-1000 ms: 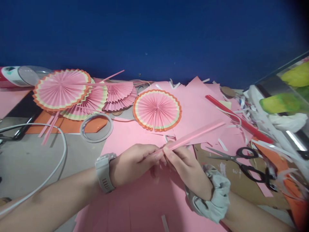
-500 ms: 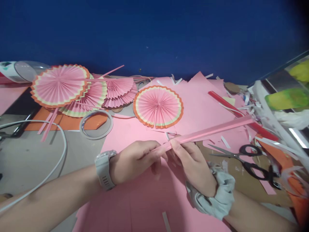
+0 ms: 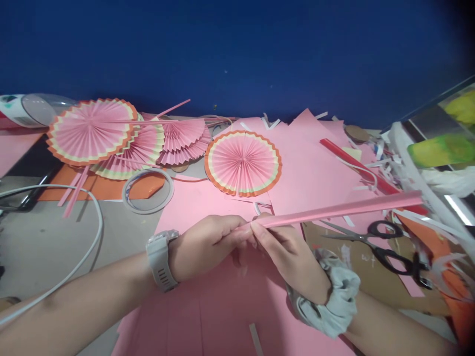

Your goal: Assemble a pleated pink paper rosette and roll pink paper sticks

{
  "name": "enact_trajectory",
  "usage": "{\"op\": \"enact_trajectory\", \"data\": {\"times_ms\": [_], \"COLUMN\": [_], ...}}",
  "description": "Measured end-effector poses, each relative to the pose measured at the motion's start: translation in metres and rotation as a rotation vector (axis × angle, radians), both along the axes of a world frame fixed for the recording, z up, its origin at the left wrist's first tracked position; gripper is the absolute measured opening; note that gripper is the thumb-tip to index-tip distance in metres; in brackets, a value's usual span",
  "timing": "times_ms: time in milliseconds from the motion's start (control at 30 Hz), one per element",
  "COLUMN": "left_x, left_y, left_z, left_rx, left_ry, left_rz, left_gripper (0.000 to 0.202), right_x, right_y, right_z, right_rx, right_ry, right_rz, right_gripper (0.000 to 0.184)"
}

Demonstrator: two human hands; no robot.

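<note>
Both hands pinch the near end of a long folded pink paper strip (image 3: 341,209) that reaches out to the right above the table. My left hand (image 3: 208,244), with a grey watch on the wrist, grips the end from the left. My right hand (image 3: 287,252), with a grey scrunchie on the wrist, grips it from the right. Under the hands lies a large pink paper sheet (image 3: 222,306). Black-handled scissors (image 3: 374,242) lie just right of my right hand.
Round pleated pink fans with orange and yellow rims lie behind: one in the middle (image 3: 242,162), several overlapping at the left (image 3: 91,131). A tape ring (image 3: 148,190), a white cable (image 3: 89,237), a red stick (image 3: 356,165) and paper scraps clutter the table. A blue wall stands behind.
The strip has swung its far end to the right and lower, so it now lies nearly level. Both hands kept their pinch on its near end.
</note>
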State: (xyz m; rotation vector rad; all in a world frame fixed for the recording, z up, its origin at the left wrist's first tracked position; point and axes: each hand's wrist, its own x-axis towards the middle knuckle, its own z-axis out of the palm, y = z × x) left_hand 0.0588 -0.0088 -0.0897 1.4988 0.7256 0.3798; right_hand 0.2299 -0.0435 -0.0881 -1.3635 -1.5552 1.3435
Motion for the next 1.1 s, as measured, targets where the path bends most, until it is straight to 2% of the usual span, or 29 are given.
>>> {"op": "enact_trajectory", "data": {"times_ms": [167,267,433,667,900,1100], "left_x": [0.0015,0.0018,0.0013,0.0002,-0.0028,-0.0034], "left_y": [-0.0014,-0.0013,-0.0007,-0.0018,-0.0041,-0.0035], "left_z": [0.0003,0.0022,0.0036,-0.0006,-0.0009,0.0023], "left_rx": [-0.026,-0.021,-0.058,0.056,0.062,0.077], "left_ry": [0.072,0.096,0.065,0.046,0.021,-0.008], "left_rz": [0.063,0.079,0.078,0.084,0.071,0.105], "left_gripper": [0.032,0.030,0.027,0.033,0.039,0.044], "right_x": [-0.0016,-0.0038,-0.0045,-0.0007,-0.0010,0.0043], "right_y": [0.0007,0.0025,0.0027,0.0016,0.0022,-0.0009], "right_z": [-0.0046,-0.0031,0.0009,-0.0032,0.0008,-0.0052], "right_rx": [-0.117,-0.111,-0.072,-0.087,-0.076,-0.047], "right_ry": [0.167,0.214,0.096,0.072,0.035,0.013], "right_rz": [-0.126,-0.162,-0.128,-0.082,-0.055,-0.003], "right_gripper": [0.043,0.045,0.045,0.043,0.042,0.038]}}
